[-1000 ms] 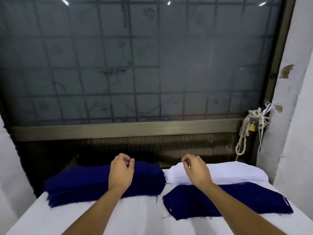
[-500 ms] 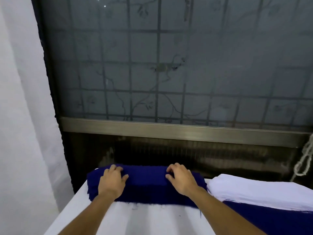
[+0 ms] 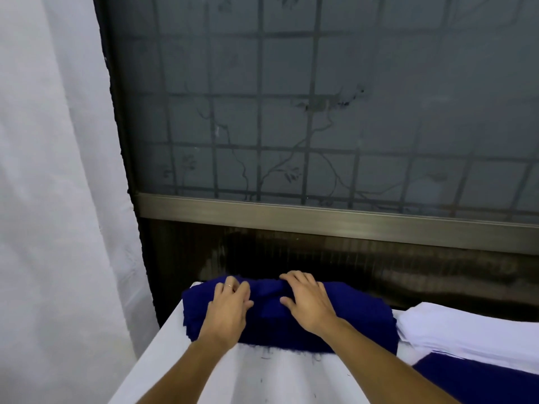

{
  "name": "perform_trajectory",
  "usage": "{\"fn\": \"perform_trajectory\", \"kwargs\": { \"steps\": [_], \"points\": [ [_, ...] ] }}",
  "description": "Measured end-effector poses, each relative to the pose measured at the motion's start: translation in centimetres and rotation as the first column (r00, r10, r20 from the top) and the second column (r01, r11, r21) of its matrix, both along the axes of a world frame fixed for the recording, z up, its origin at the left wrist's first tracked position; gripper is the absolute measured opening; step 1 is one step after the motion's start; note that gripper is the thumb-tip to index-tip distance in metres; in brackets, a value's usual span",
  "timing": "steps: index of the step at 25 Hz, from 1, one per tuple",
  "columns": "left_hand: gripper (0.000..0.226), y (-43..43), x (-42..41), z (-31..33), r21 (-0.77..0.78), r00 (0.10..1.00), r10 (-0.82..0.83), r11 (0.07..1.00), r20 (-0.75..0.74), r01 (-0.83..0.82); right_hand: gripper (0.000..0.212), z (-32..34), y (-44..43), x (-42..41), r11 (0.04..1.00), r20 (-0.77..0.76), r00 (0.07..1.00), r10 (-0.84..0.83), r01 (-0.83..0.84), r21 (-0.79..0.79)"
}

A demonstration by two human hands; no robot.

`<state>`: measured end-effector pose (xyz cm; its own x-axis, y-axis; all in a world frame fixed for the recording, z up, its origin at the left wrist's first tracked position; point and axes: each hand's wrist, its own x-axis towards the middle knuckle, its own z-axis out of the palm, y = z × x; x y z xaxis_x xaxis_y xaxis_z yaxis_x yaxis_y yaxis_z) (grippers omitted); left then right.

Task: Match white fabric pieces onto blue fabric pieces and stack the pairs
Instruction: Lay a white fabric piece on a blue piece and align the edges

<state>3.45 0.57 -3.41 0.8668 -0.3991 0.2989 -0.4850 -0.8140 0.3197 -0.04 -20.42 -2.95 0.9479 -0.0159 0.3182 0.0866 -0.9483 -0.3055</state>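
Blue fabric stack (image 3: 355, 325), left hand (image 3: 230, 307), right hand (image 3: 309, 304) atop

The stack of blue fabric (image 3: 335, 325) is a deep, plain navy, and a few dark threads show on the white table cover (image 3: 262, 380) along its near edge. The stack of white fabric (image 3: 466, 336) is plain white, faintly lilac in its shaded folds, and the single blue piece (image 3: 481, 383) is the same navy. The left hand (image 3: 230, 309) wears a thin silver ring (image 3: 228, 285). The curtain (image 3: 58, 170) is plain white. The window glass (image 3: 393, 68) is frosted grey-green, with a dark grid and trailing vines and leaves; its rail (image 3: 320, 217) is dull bronze, and the panel (image 3: 379, 266) beneath is near black.
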Motion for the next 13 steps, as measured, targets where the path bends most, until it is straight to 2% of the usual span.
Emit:
{"fn": "perform_trajectory", "kwargs": {
  "steps": [2, 5, 6, 10, 11, 13],
  "points": [
    [0.017, 0.7, -0.1, 0.1, 0.016, 0.999, -0.023, 1.000, 0.040, 0.022, 0.044, 0.2, 1.4, 0.6, 0.999, 0.061, 0.998, 0.035, -0.033, -0.026],
    [0.003, 1.5, -0.4, 0.1, 0.017, 0.995, -0.068, 0.998, 0.066, 0.067, 0.021, 0.6, 2.6, 0.8, 0.998, 0.167, 0.986, 0.017, -0.008, -0.056],
    [0.012, 1.7, -0.4, 0.1, 0.006, 0.992, -0.097, 0.995, 0.079, 0.097, 0.018, 0.6, 2.7, 0.7, 0.998, 0.183, 0.983, 0.019, -0.009, -0.054],
    [0.042, 0.8, -0.6, 1.4, -0.133, 0.983, -0.172, 0.975, 0.058, 0.178, 0.018, 1.0, 2.6, -0.1, 0.987, 0.204, 0.972, 0.113, -0.086, -0.138],
    [0.047, 0.3, -0.5, 1.9, -0.109, 0.981, -0.187, 0.975, 0.048, 0.191, 0.021, 1.2, 2.5, -0.4, 0.978, 0.200, 0.970, 0.138, -0.101, -0.184],
    [0.036, -0.3, -0.5, 2.8, 0.019, 0.974, -0.207, 0.978, 0.097, 0.206, 0.025, 1.7, 2.1, -1.0, 0.959, 0.162, 0.975, 0.155, -0.109, -0.261]
  ]
}}
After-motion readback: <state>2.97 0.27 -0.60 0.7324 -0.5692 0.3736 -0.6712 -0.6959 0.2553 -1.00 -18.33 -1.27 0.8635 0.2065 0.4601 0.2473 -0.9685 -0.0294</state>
